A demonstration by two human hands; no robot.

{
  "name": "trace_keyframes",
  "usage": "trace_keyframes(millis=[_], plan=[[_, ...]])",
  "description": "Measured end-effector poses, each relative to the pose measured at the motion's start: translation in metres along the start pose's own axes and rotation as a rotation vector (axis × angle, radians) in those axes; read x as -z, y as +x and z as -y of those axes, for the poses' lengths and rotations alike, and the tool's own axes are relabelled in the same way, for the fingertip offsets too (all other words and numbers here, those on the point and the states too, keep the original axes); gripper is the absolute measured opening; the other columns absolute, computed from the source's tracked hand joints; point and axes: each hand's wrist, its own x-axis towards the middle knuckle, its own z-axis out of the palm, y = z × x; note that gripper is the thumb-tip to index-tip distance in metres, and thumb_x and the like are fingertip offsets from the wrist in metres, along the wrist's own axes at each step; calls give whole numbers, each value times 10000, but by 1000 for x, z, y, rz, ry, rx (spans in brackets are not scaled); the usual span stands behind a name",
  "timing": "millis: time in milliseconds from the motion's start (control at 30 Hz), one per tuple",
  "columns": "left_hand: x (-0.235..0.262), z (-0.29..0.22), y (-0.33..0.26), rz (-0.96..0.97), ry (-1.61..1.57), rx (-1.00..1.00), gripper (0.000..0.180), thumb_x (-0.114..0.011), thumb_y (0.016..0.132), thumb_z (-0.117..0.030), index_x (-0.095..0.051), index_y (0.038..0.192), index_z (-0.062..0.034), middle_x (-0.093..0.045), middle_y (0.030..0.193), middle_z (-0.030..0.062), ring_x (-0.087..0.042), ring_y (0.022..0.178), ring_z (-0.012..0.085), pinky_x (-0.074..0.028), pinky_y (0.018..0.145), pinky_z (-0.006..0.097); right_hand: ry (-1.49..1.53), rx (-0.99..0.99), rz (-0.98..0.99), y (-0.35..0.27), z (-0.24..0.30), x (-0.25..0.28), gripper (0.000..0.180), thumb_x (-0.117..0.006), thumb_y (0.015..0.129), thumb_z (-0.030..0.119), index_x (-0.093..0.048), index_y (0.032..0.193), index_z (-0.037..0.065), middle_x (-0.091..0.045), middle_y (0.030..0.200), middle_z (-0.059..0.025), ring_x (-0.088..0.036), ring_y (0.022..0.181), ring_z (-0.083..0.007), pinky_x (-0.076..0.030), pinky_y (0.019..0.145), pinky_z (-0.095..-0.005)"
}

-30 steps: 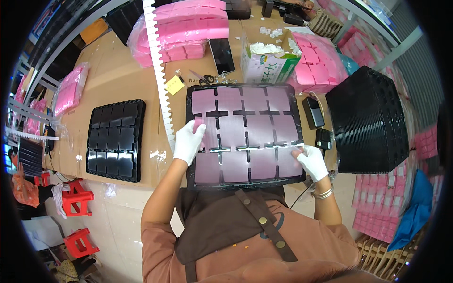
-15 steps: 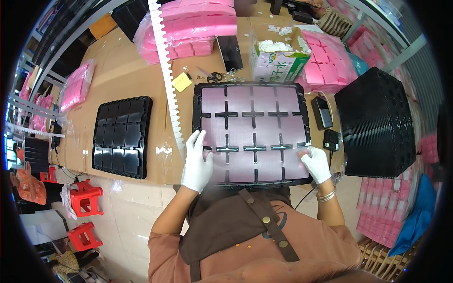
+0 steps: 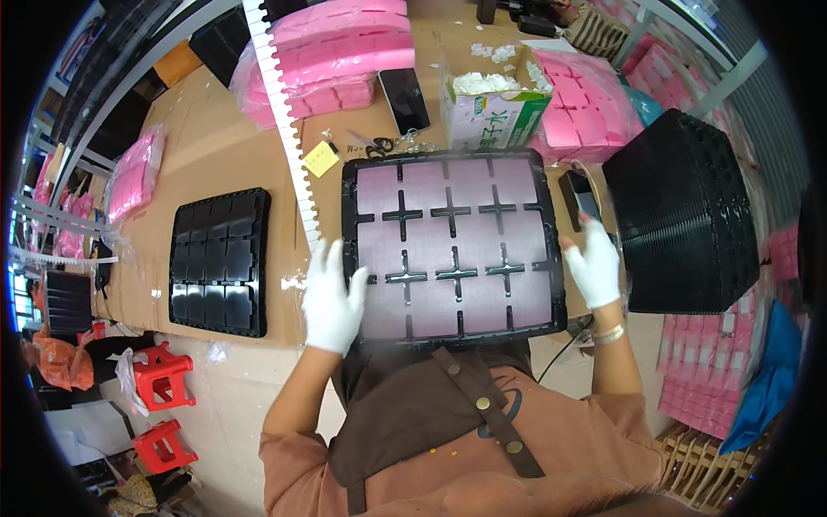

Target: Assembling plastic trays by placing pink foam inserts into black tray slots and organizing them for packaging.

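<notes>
Far left, by the table edge: pink bag of foam pieces [image 3: 133, 172] on the cardboard-covered table [image 3: 215, 129]. Nearer, below the table: two red stools [image 3: 159, 379] on the floor.

Left-centre: empty black compartment tray [image 3: 217, 260] lying flat, well apart from the hands. Just right of it a long white toothed strip [image 3: 289, 129] runs from far to near, w/ a small yellow note [image 3: 320, 158] beside it.

Left hand [image 3: 334, 297], white glove, sits at the near-left edge of the filled tray [image 3: 454, 246]; fingers spread, palm down, touching the rim & the nearest pink pad. It's blurred, so can't tell if it actually grips the rim or just rests there.

Filled tray: black, centre of table, right in front of the person, compartments all covered w/ pale pink pads, black cross-shaped dividers showing btwn them.

Far side of it: scissors [image 3: 379, 146], dark phone [image 3: 405, 99], green & white box [image 3: 493, 108] w/ white bits on top, big stack of pink foam [image 3: 332, 52] farther left.

Right hand [image 3: 593, 263], also gloved, at the tray's right edge; fingers loosely open, touching the rim, nothing closed in it. Second phone [image 3: 581, 196] just far of that hand.

Right: tall stack of black trays [image 3: 689, 215], pink foam bag [image 3: 586, 103] beyond it.
</notes>
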Motion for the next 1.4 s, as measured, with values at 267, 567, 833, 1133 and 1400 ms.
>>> trace_keyframes(millis=[267,567,833,1133,1400], plan=[[-81,-11,108,267,337,-233,742,-435,924,-537,-349,1395,30,-335,1461,225,-285,1377,343,-219,1130,428,-262,376,304,79,50,-70,750,-608,839,435,-390,1325,-93,-409,1381,-262,-359,1309,-381,-248,1103,-477],[-82,-12,112,300,275,-252,779,-413,915,-575,-367,1372,54,-361,1438,238,-298,1371,331,-236,1126,405,-463,352,354,90,41,-81,784,-536,858,526,-409,1314,-100,-425,1379,-255,-371,1311,-364,-265,1105,-455],[-39,21,64,307,182,-447,753,-577,849,-441,-353,1373,50,-343,1445,238,-284,1365,369,-197,1138,445,-18,455,290,42,6,-28,512,-609,853,234,-492,1290,-5,-537,1279,-222,-486,1225,-355,-310,1082,-474],[34,56,-36,733,-9,-793,513,-566,863,-314,-499,1309,-69,-511,1344,108,-468,1262,264,-282,1091,455,298,693,529,-55,-21,20,262,-650,820,283,-651,987,80,-669,1064,-91,-619,1040,-279,-427,977,-471],[49,5,-54,677,-22,-564,353,-632,829,-234,-576,1142,-78,-599,1163,121,-541,1147,254,-388,1006,430,269,677,603,-62,-3,29,136,-695,708,126,-654,816,56,-676,969,-110,-624,1003,-307,-454,945,-462]])
